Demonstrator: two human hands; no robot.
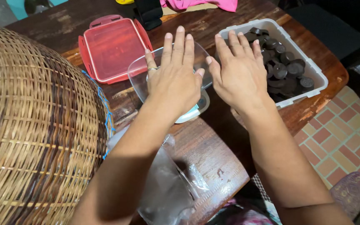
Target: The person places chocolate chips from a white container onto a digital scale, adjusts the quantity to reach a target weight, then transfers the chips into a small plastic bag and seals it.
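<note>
1. You work at a dark, worn wooden table; at the right it ends over a floor of red and tan brick tiles.
2. One large woven basket fills your left side.
3. One red lid lies flat behind it, and one crumpled clear plastic bag lies near the table edge.
4. Your left hand hovers flat, fingers spread and gripping nothing, over one clear empty container.
5. Your right hand is likewise open, held just beside the left.
6. One white tub at the right holds dark round discs, too many and too piled to count.
</note>
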